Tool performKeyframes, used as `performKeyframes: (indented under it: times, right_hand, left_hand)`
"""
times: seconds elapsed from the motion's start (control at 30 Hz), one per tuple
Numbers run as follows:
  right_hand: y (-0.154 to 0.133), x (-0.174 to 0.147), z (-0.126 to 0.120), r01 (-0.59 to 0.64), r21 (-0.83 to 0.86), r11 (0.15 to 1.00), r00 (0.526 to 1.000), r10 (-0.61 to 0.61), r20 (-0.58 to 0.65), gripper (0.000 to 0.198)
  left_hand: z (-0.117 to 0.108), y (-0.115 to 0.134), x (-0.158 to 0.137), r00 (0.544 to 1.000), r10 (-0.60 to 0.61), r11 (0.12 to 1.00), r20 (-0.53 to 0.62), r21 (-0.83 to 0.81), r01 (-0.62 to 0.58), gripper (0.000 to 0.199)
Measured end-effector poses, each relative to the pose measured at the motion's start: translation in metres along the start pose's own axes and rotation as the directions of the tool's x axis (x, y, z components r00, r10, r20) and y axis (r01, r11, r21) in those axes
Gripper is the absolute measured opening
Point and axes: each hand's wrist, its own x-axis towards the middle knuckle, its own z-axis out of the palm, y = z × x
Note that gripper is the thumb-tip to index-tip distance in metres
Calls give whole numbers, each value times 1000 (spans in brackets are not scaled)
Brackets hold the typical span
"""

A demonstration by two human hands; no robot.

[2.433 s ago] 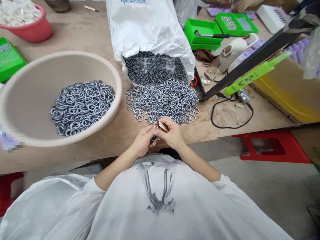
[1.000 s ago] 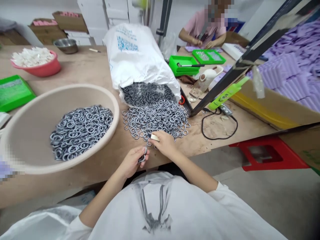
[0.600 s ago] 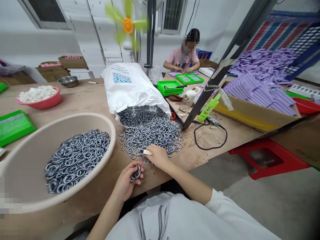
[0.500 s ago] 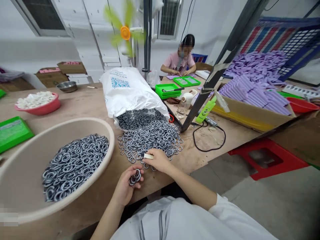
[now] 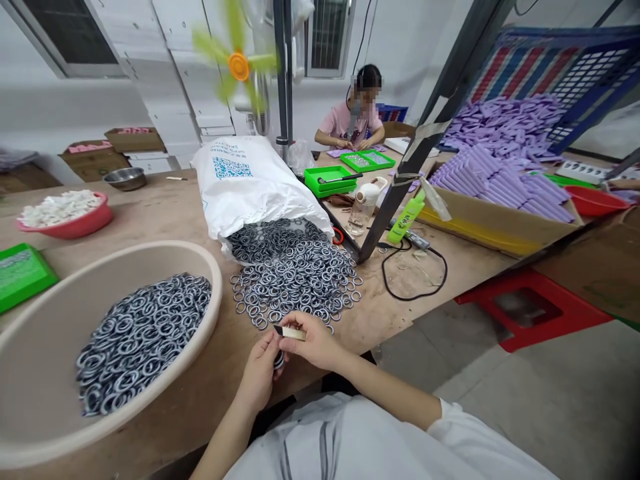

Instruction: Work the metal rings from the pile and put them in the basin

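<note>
My left hand [image 5: 256, 373] is closed around a few dark grey rings [image 5: 279, 361], mostly hidden by its fingers. Pinched in my right hand [image 5: 320, 343] is a small cream-handled tool [image 5: 293, 333] with a dark, slanted tip; its exact kind is unclear. The tip points left, and the two hands meet at the fingertips. Just beyond them, a heap of loose grey rings [image 5: 305, 277] spills from a white sack [image 5: 250, 183] lying on the table. To the left stands a large beige basin [image 5: 35, 347] with many similar rings [image 5: 145, 340] inside.
A red bowl [image 5: 75, 228] of white pieces and a green tray [image 5: 25, 283] are at left. A slanted metal post [image 5: 400, 180], a black cable [image 5: 415, 298] and a carton [image 5: 480, 223] of purple pieces occupy the right. Across the table sits another person [image 5: 353, 123].
My right hand has come back from the ring heap toward my left hand, bringing the small tool. My left fingers have closed further over the rings, and the hands now touch.
</note>
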Motion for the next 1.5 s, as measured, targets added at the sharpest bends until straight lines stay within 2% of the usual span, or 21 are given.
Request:
performKeyframes:
  times: [0.1, 0.2, 0.27, 0.37, 0.47, 0.57, 0.63, 0.73, 0.83, 0.93, 1.1, 1.23, 1.3, 1.43, 1.5]
  right_hand:
    - [-2, -3, 2, 27, 30, 999, 1000, -26, -14, 32]
    - [-2, -1, 3, -23, 127, 992, 1000, 24, -6, 36]
    - [-2, 4, 4, -90, 276, 957, 996, 79, 51, 42]
    - [-5, 17, 4, -175, 478, 861, 983, 123, 138, 50]
    - [-11, 32, 0, -158, 521, 839, 987, 139, 76, 54]
    - [-19, 40, -12, -56, 414, 908, 993, 92, -69, 57]
    - [-25, 38, -22, 49, 223, 974, 983, -7, -185, 58]
    - [-32, 27, -33, 135, -95, 986, 983, -145, -110, 53]
    - [-37, 15, -33, 142, -291, 946, 990, -144, 14, 48]
    - [-40, 11, -30, 135, -379, 916, 991, -130, 38, 47]
    - [-34, 18, -34, 145, -373, 916, 989, -132, 60, 44]
    - [-18, 27, -38, 75, -264, 962, 990, -105, -99, 47]
    - [-13, 25, -33, 73, -165, 984, 988, -94, -126, 42]
    - [-9, 19, -18, 13, 31, 999, 997, -15, 82, 37]
    - [-7, 27, -18, -11, -17, 1000, 996, 12, 93, 36]
  left_hand:
    - [3, 0, -2, 1000, 4, 1000, 27, -3, -4, 45]
    - [8, 4, -3, 999, 16, 1000, 51, -27, -15, 45]
    - [13, 9, -1, 998, 18, 998, 53, -67, -14, 47]
    - [24, 22, 5, 998, 10, 989, 58, -150, -2, 48]
    - [34, 39, 14, 996, 26, 966, 88, -260, -3, 49]
    - [38, 53, 21, 990, 50, 949, 129, -314, -7, 47]
    - [38, 58, 21, 990, 61, 944, 126, -330, -16, 48]
    - [36, 58, 18, 992, 76, 940, 102, -340, -37, 49]
    - [34, 52, 17, 994, 81, 940, 74, -338, -51, 50]
    - [34, 48, 18, 995, 79, 941, 62, -333, -54, 49]
    - [33, 50, 12, 990, 78, 954, 121, -299, -38, 49]
    - [32, 49, 0, 953, 52, 975, 298, -221, 16, 50]
    - [30, 45, -3, 959, 34, 975, 283, -218, 30, 49]
    - [22, 35, -2, 986, 20, 976, 166, -217, 17, 50]
    - [17, 30, -2, 983, 8, 979, 182, -199, 29, 50]
